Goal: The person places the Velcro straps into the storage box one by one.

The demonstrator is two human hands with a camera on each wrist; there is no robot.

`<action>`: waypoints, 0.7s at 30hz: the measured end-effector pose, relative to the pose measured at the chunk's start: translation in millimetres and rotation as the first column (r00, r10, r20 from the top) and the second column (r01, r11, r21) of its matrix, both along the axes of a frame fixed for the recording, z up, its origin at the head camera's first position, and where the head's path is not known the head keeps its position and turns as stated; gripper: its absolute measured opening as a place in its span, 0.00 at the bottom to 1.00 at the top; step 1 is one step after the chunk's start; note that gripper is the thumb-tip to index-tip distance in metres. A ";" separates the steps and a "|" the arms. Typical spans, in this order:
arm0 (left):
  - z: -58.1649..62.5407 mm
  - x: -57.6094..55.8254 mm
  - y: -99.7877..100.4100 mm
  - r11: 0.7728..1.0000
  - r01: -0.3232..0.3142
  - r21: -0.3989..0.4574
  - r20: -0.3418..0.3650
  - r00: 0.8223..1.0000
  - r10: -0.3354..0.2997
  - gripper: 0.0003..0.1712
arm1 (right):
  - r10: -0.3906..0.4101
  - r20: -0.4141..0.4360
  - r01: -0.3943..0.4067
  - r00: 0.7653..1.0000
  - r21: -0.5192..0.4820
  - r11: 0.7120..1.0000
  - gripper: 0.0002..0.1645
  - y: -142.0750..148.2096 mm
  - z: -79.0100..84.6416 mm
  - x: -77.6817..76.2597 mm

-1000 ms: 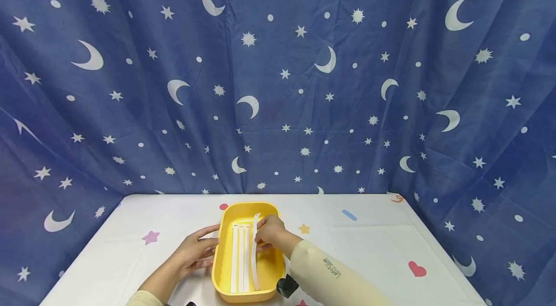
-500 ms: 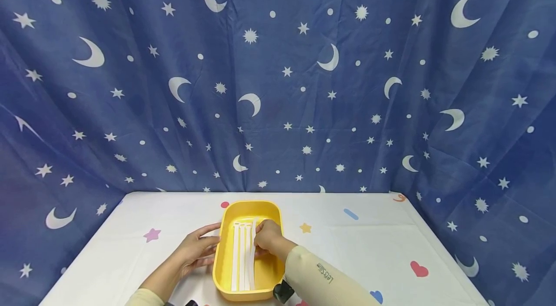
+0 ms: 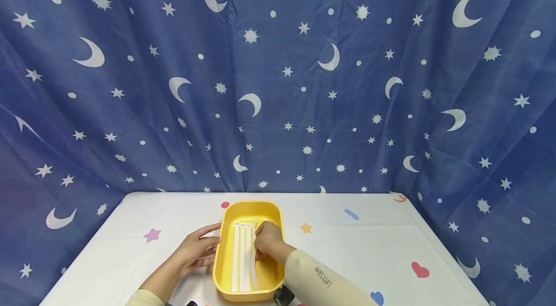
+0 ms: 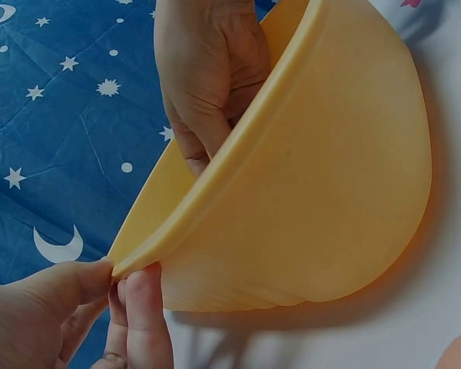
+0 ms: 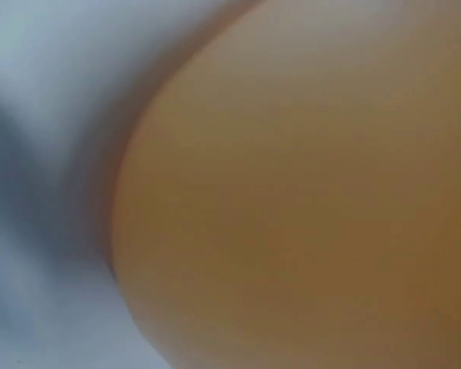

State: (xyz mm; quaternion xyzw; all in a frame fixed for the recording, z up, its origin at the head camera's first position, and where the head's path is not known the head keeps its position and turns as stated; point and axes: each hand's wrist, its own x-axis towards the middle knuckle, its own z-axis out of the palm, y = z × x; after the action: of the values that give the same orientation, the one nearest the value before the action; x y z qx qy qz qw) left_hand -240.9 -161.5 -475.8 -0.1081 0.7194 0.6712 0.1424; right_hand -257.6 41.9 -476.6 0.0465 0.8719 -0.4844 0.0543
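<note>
A yellow plastic bin (image 3: 248, 297) stands on the table. Inside lie 3 long white straps with wider heads, side by side, the middle one (image 3: 241, 260) among them. My right hand (image 3: 270, 239) reaches into the bin and pinches another white strap (image 3: 254, 272) at the right end of that row. My left hand (image 3: 196, 250) is at the bin's left side; in the left wrist view its thumb and fingers (image 4: 142, 307) pinch the rim. The bin wall hides the right fingertips there. Only the blurred bin wall (image 5: 292, 192) fills the right wrist view.
A white tablecloth (image 3: 347, 257) printed with coloured shapes covers the table. Behind and at both sides hangs a blue curtain (image 3: 278, 103) with moons and stars. A black wrist device (image 3: 284, 295) sits near the bin's front right corner.
My right hand has brought the strap left and lower, so it now lies close beside the other straps. The left hand keeps its place on the bin.
</note>
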 end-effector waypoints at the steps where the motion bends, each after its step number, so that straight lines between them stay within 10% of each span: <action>1: -0.1 0.1 -0.2 1.000 0.000 0.000 0.000 1.000 0.000 0.29 | -0.001 -0.010 0.001 1.000 0.006 1.000 0.17 -0.2 -0.6 0.5; 21: 1.9 0.6 -0.2 1.000 0.020 -0.011 0.005 1.000 -0.019 0.30 | -0.006 -0.097 0.017 0.995 0.109 0.994 0.19 -2.7 -4.0 4.8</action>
State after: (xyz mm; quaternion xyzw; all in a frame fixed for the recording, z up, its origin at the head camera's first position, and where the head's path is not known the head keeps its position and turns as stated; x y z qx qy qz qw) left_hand -240.4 -161.7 -473.9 -0.1035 0.7238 0.6654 0.1502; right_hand -252.8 39.1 -480.7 0.0308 0.8985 -0.4378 0.0067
